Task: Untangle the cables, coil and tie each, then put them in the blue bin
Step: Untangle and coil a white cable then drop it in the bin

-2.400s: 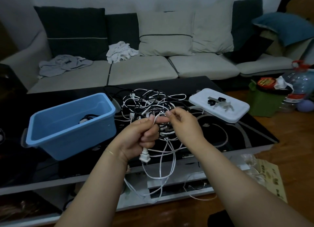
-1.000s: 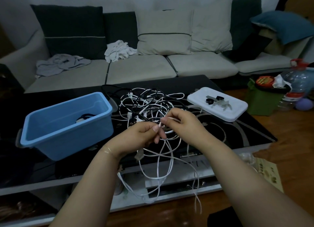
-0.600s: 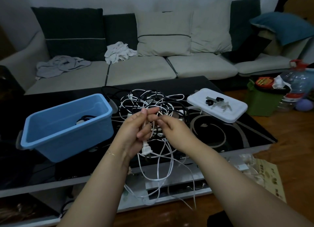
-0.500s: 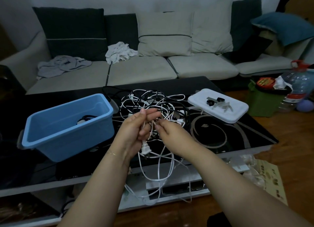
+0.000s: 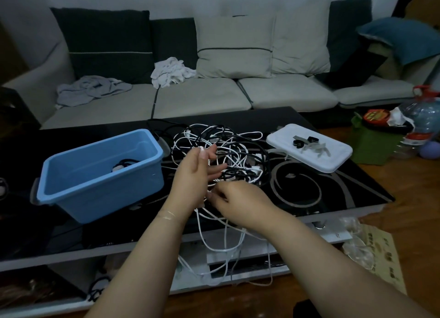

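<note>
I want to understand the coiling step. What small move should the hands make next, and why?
Probably the right hand should bring the next loop up to the left hand, which holds the white cable; much of it hangs loose over the table edge.

L hand (image 5: pixel 193 174) raised, thumb and forefinger pinching a white cable (image 5: pixel 223 244) w/ loops hanging below, off table edge. R hand (image 5: pixel 240 202) just below-right of it, fingers curled on same cable. Tangled cables (image 5: pixel 228 151) behind both hands; blue bin (image 5: pixel 100 174) left of L hand.
</note>
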The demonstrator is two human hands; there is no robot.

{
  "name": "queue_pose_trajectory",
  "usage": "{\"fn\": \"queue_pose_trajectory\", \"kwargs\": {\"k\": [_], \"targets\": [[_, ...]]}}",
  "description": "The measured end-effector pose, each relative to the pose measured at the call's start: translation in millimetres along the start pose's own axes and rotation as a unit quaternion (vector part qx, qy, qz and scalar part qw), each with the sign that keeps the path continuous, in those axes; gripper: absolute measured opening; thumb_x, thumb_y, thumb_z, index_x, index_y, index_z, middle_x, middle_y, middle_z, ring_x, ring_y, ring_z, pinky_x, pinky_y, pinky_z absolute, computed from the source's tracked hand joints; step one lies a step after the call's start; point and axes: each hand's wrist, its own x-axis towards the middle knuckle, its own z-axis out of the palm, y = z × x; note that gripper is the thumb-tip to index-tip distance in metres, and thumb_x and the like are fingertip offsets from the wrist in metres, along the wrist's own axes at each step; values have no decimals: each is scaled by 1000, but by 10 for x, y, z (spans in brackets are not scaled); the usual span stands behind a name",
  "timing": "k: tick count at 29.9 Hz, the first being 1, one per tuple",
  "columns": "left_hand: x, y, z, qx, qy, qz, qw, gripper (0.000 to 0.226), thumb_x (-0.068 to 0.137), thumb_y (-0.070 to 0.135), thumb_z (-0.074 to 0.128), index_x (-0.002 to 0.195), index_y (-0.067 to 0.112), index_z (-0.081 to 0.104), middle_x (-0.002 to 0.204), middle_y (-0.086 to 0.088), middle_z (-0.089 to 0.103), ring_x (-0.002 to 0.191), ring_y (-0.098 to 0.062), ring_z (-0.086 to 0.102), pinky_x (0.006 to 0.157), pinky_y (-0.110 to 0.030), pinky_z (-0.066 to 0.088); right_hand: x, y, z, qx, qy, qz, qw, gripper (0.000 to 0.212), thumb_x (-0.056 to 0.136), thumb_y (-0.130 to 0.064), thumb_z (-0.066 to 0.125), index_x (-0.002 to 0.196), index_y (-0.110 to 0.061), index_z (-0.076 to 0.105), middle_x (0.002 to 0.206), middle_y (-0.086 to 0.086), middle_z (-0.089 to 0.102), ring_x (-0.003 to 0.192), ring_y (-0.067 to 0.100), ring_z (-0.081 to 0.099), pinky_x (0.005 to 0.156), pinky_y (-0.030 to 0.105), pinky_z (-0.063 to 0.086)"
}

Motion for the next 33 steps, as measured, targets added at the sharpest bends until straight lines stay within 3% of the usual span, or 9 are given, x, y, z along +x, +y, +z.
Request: {"fn": "queue_pose_trajectory", "kwargs": {"k": [5,8,12,15,18,21,27,31,33], "targets": [[-19,-56,-109,397,-43,125,908,27,103,27,34,103,13,57,120,5,66,95,-21,66,72,-32,45,11,90,-120,106,-55,26,993,20,93,-39,48,77,-28,54,70,-6,56,74,19,57,64,34,45],[-34,-15,-109,438,-98,92,889,33,103,33,32,105,15,59,110,2,69,98,-22,62,78,-33,45,-7,188,-172,103,-45,32,993,19,92,-41,51,78,-31,56,74,-8,59,73,13,57,70,36,48],[-57,23,-58,444,-172,37,878,43,102,43,25,104,22,63,98,1,69,96,-21,61,87,-39,46,-16,276,-288,-7,53,54,997,30,84,-51,56,72,-24,54,69,-7,57,69,13,54,54,26,35],[-50,22,-104,388,-209,-1,897,45,102,43,27,92,23,66,78,10,64,84,-11,60,83,-30,46,18,425,-337,65,78,92,991,38,81,-57,60,64,-24,51,64,-6,55,64,10,52,57,30,38],[-47,25,-90,287,-231,-14,930,32,103,28,38,105,19,68,68,15,54,65,6,52,66,-18,42,58,539,-332,202,79,68,974,27,91,-44,58,71,-25,57,69,-9,58,67,9,54,68,36,47],[-60,34,-62,146,-231,-43,961,33,103,21,38,107,5,67,57,6,48,45,1,38,48,-14,31,86,546,-287,244,111,54,962,25,94,-38,56,74,-23,57,63,-14,55,62,4,48,66,34,42],[-98,86,-3,-70,-223,-86,968,34,96,27,40,104,4,64,87,-5,75,38,-5,43,37,-14,30,145,539,-184,263,148,60,951,26,98,-34,49,73,-28,55,65,-12,57,66,11,52,70,39,46],[-76,113,33,-248,-143,-137,948,45,100,31,31,114,-2,59,112,-15,70,36,-6,34,37,-15,25,157,421,-40,225,69,62,970,22,100,-26,41,116,-26,57,94,0,65,84,19,61,80,37,50],[-61,131,21,-285,-106,-145,941,41,103,24,29,119,-3,55,117,-15,68,39,-7,41,38,-14,32,144,349,15,214,47,52,974,22,101,-30,38,116,-27,54,92,2,63,80,20,59,80,43,51]]}}
